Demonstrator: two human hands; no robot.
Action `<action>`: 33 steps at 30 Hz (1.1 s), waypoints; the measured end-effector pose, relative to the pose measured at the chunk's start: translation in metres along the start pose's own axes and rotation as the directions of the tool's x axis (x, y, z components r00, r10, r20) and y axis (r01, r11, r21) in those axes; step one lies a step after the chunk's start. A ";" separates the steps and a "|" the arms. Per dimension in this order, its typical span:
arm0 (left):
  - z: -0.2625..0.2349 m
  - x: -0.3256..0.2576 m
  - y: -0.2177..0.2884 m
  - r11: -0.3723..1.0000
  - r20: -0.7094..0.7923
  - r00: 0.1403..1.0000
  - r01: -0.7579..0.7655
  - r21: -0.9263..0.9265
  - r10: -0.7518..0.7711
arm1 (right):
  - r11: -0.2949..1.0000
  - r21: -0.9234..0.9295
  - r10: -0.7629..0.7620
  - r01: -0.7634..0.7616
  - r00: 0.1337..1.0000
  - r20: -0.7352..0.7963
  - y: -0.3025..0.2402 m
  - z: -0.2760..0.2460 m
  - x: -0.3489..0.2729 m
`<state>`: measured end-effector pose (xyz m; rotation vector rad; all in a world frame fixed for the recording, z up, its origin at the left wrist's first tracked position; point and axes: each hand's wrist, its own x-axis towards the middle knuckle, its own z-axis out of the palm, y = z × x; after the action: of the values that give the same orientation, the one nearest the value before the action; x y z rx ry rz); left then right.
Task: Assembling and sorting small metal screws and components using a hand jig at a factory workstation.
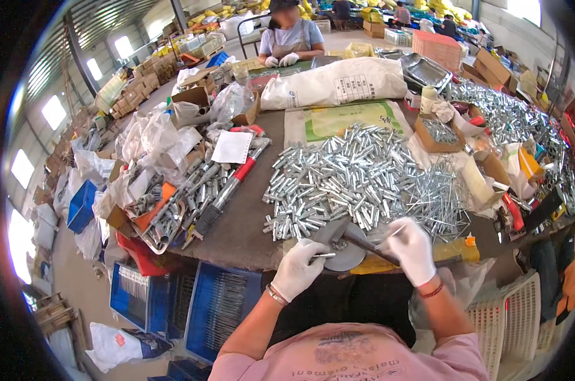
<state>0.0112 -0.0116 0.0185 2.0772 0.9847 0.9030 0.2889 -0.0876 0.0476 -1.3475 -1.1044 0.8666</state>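
My left hand [298, 270], in a white glove, is closed on a short silvery metal sleeve [324, 255] that sticks out to the right. My gloved right hand [409, 251] is raised beside it with fingertips pinched on what looks like a thin metal pin [399, 230], partly blurred. Between the hands, a hammer [367, 242] lies over a round grey metal plate [346, 259] at the table's front edge. Its handle runs to my right palm; I cannot tell whether they touch. Beyond spreads a heap of metal sleeves [338, 174], with thin pins [437, 200] on its right.
A stuffed white sack [335, 82] lies across the table's far side, where a person [290, 38] in white gloves sits. Plastic bags and metal parts crowd the left. Blue crates [221, 311] stand below the table; a small carton [439, 133] and more hardware are at right.
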 end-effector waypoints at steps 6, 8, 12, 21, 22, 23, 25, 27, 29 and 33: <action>0.009 -0.004 -0.002 0.988 -0.053 0.995 -0.077 0.132 0.084 | 0.976 -0.121 -0.173 0.180 0.983 0.066 0.040 0.062 -0.027; 0.005 0.003 -0.006 0.986 -0.043 0.992 -0.115 0.118 0.120 | 0.952 -0.175 -0.239 0.250 0.968 0.078 0.043 0.059 -0.019; 0.001 0.004 -0.007 0.979 0.005 0.992 -0.129 0.158 0.130 | 0.926 -0.181 -0.310 0.332 0.940 0.142 0.042 0.055 -0.017; -0.003 0.012 -0.006 0.982 0.132 0.991 -0.001 0.187 -0.024 | 0.904 -0.224 -0.349 0.364 0.931 0.102 0.037 0.058 -0.010; -0.003 0.013 -0.006 0.981 0.135 0.991 -0.016 0.194 -0.011 | 0.900 -0.231 -0.359 0.371 0.929 0.092 0.038 0.059 -0.011; -0.003 0.013 -0.007 0.979 0.139 0.990 -0.031 0.201 0.003 | 0.895 -0.239 -0.369 0.378 0.926 0.081 0.038 0.059 -0.011; -0.002 0.012 -0.010 0.980 0.131 0.991 -0.040 0.195 0.014 | 0.899 -0.232 -0.359 0.371 0.929 0.090 0.037 0.060 -0.010; -0.003 0.011 -0.008 0.980 0.143 0.990 -0.022 0.199 -0.007 | 0.906 -0.216 -0.352 0.363 0.932 0.088 0.040 0.061 -0.010; -0.003 0.009 -0.011 0.978 0.139 0.990 -0.031 0.205 0.002 | 0.910 -0.213 -0.343 0.356 0.934 0.096 0.038 0.060 -0.010; -0.004 0.010 -0.013 0.980 0.190 0.982 -0.023 0.196 -0.015 | 0.919 -0.219 -0.314 0.327 0.945 0.092 0.038 0.059 -0.012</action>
<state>0.0076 0.0039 0.0134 2.2833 1.0008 0.6145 0.2339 -0.0780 0.0030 -1.2864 -1.4580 0.5474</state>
